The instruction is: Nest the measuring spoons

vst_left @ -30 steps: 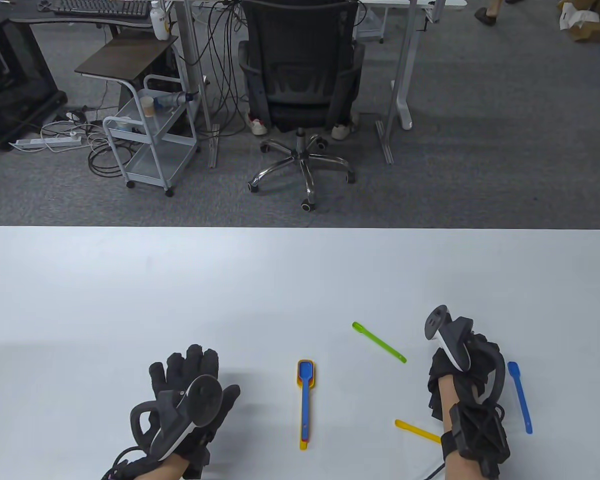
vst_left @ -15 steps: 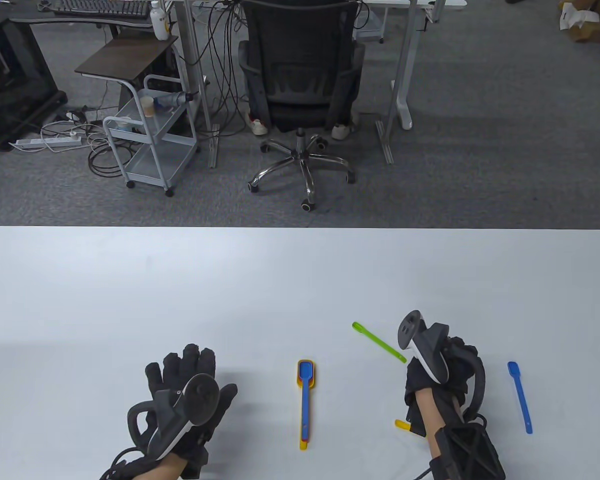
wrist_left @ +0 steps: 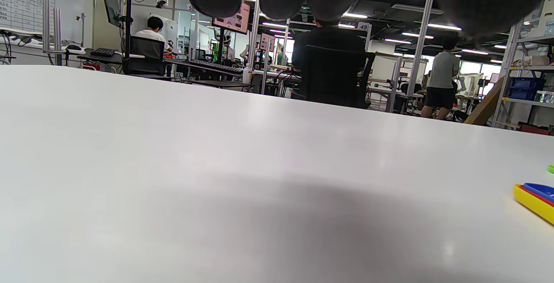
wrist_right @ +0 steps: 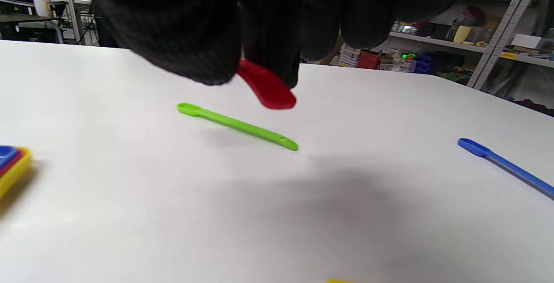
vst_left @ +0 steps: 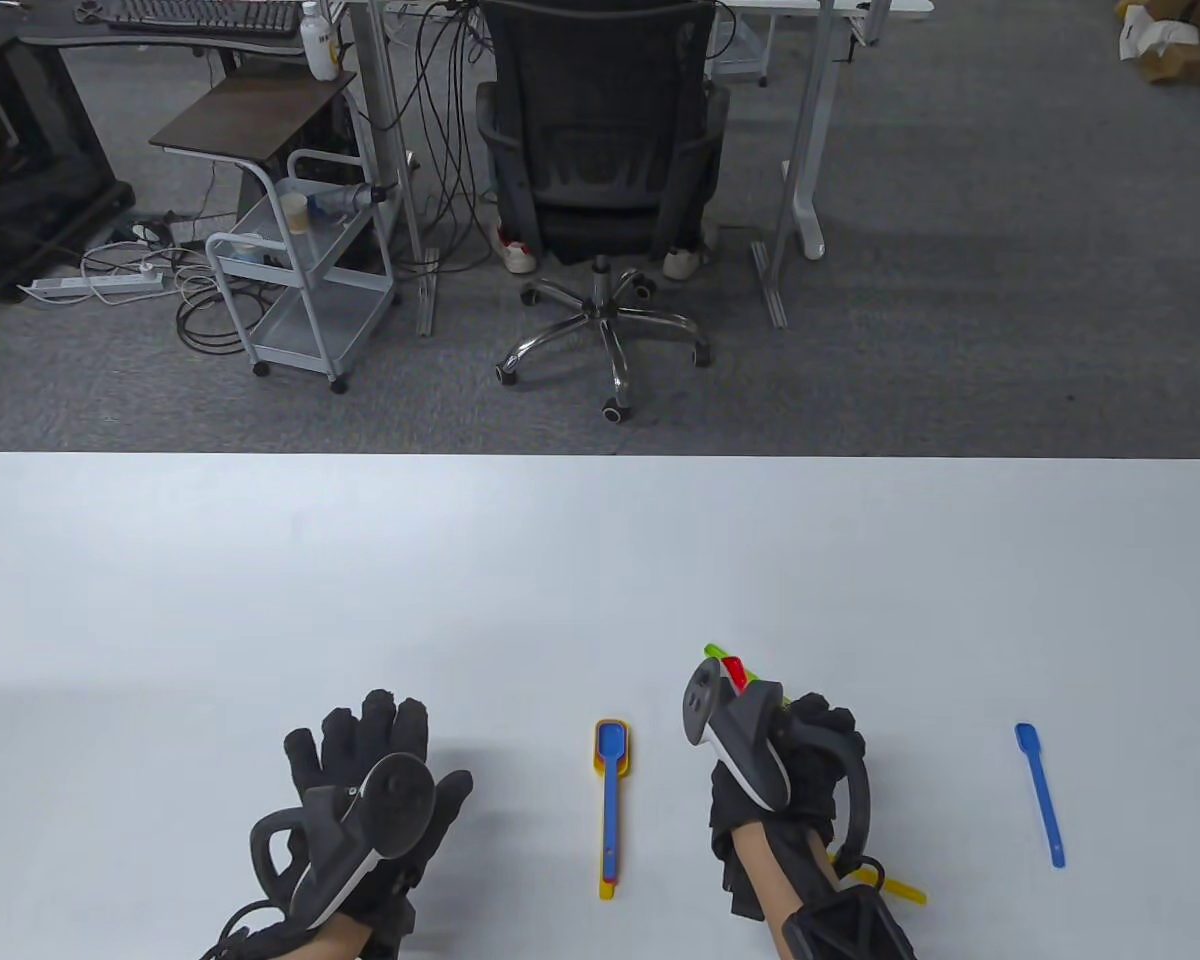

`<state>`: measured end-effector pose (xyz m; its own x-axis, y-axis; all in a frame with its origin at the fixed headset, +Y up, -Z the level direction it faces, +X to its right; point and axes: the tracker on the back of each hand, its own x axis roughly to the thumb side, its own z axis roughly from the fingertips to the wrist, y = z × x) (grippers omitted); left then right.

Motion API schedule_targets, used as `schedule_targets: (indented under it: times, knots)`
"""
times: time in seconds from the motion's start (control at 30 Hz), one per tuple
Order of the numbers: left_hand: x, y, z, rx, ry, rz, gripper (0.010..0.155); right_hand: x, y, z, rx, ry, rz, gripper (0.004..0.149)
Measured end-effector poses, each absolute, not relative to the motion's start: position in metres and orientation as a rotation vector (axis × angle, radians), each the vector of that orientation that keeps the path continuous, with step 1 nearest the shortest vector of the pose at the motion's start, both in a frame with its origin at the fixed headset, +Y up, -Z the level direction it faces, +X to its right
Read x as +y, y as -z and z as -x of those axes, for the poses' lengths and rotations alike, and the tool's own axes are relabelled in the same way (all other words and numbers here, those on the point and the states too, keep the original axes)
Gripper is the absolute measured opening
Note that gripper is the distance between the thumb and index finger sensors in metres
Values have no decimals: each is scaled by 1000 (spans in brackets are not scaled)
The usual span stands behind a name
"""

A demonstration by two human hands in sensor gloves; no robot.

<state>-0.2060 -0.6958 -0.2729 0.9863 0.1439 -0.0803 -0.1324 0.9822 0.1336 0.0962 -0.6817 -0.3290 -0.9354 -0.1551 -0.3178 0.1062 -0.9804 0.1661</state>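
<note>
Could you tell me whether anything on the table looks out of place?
Nothing is damaged or spilled. The green spoon, thin blue spoon and a yellow spoon lie scattered at odd angles, apart from the nested stack.

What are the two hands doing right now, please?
Left hand: open, fingers flat on the table, holding nothing.
Right hand: fingers curled around a red spoon, above the green spoon.

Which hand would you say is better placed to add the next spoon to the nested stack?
The right hand. It already holds a red spoon above the table, just right of the stack. The left hand rests flat on the table, holding nothing.
</note>
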Motion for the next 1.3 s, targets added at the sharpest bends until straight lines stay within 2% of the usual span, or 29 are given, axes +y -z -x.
schedule_targets:
  times: [0.47,1.3]
  knots:
    - [-696,272,207,101,-137,-114,82,-698,313,-45,-269,2984,-391,46]
    - [-697,274,207,110,-137,-66,82,-723,295,-3,-319,2970,-278,46]
